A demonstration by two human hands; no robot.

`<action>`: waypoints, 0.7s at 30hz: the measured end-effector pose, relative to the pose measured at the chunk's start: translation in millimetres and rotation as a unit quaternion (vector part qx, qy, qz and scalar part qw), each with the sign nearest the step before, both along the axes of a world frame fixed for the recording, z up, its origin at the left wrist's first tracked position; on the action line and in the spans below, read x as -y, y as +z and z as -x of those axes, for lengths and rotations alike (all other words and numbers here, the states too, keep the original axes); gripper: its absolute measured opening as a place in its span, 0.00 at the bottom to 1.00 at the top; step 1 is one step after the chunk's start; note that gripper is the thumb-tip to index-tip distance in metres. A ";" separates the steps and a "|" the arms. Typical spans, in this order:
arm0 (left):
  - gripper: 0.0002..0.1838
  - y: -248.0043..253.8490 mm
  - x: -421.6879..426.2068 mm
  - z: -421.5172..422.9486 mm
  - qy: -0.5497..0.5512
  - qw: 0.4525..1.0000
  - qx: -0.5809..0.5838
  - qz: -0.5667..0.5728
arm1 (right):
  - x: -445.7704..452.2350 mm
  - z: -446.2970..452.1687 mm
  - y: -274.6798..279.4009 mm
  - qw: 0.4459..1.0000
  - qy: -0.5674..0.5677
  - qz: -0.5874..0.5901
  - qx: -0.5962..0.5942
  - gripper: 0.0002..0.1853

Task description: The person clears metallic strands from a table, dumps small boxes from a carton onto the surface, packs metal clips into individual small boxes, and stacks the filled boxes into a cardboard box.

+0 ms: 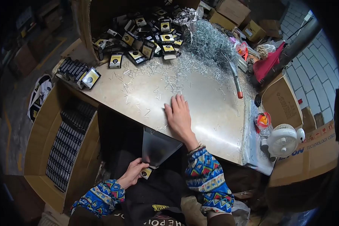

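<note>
My left hand [133, 171] is closed around a small black-and-yellow box [146, 173] at my lap. That box is right beneath the lower end of a dark, tapering chute [158, 145], which hangs from the table's front edge. My right hand [180, 115] lies palm down on the metal tabletop [211, 132], fingers stretched forward and nothing gripped. Small bent wire pieces [171, 81] are scattered ahead of its fingertips, and a few lie by the table edge above the chute. A large heap of the same wire pieces [211, 41] fills the back of the table.
Many loose black-and-yellow boxes [137, 56] are piled at the back left. Several boxes [73, 71] stand in a row on the left corner. A carton [35, 150] below holds packed rows. At right are a red-tipped rod [237, 84] and a white fan [284, 140].
</note>
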State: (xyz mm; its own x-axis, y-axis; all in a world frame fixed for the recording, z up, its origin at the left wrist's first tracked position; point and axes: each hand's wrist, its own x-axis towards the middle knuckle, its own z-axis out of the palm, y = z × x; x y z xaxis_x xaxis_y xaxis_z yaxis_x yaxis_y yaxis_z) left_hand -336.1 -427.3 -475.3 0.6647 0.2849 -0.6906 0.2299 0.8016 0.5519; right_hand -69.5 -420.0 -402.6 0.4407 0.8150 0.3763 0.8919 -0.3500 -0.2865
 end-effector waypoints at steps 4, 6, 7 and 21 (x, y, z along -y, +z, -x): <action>0.11 -3.4 -2.8 -5.6 0.001 1.000 0.011 -0.005 | -1.5 -20.6 7.0 0.999 -0.031 -0.013 -0.003 0.27; 0.09 -5.9 -1.3 0.2 -0.001 1.000 0.010 -0.007 | 3.9 -19.3 4.1 0.998 -0.051 -0.024 -0.018 0.28; 0.09 -3.8 -4.9 -1.5 -0.001 1.000 0.012 -0.010 | 1.9 -16.8 10.3 0.998 -0.050 -0.027 -0.016 0.28; 0.13 2.2 6.7 2.3 0.034 0.999 -0.015 -0.023 | 42.9 104.7 23.3 1.000 -0.009 0.018 0.010 0.27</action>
